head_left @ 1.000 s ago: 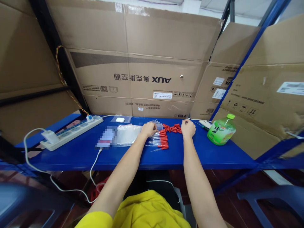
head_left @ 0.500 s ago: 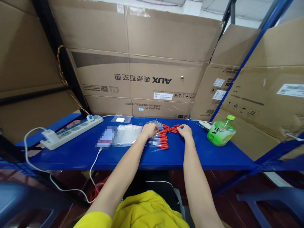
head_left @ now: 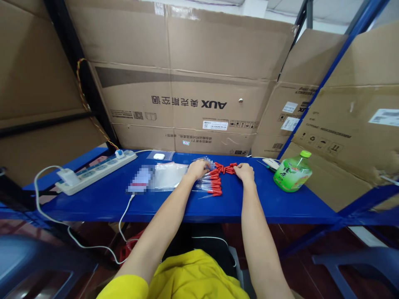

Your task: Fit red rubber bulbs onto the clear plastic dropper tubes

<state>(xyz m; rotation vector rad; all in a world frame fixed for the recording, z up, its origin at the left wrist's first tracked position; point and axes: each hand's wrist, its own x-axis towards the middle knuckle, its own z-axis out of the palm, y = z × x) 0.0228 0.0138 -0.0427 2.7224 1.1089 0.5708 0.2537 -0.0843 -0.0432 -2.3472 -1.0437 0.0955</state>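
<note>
My left hand [head_left: 198, 169] is over the clear glass dropper tubes [head_left: 209, 163], its fingers closed in a pinch at a tube; the fingertips are partly hidden. To the right, my right hand [head_left: 245, 172] pinches at the edge of a small pile of loose red rubber bulbs [head_left: 229, 169], closed on one of them. Between my forearms lies a row of droppers [head_left: 215, 183], glass tubes with red bulbs fitted on their right ends. Clear plastic bags [head_left: 170, 176] lie flat left of my left hand.
On the blue table [head_left: 224, 207] a phone [head_left: 141, 179] charges beside the bags. A white earphone case [head_left: 158, 156] sits behind it. A power strip [head_left: 96, 172] runs along the left. At right stand a green bottle [head_left: 293, 172] and a white object [head_left: 270, 163]. Cardboard [head_left: 187, 83] walls the back.
The view has shifted slightly. Both hands stay in nearly the same places, with only small finger movements; the droppers and bulbs look the same.
</note>
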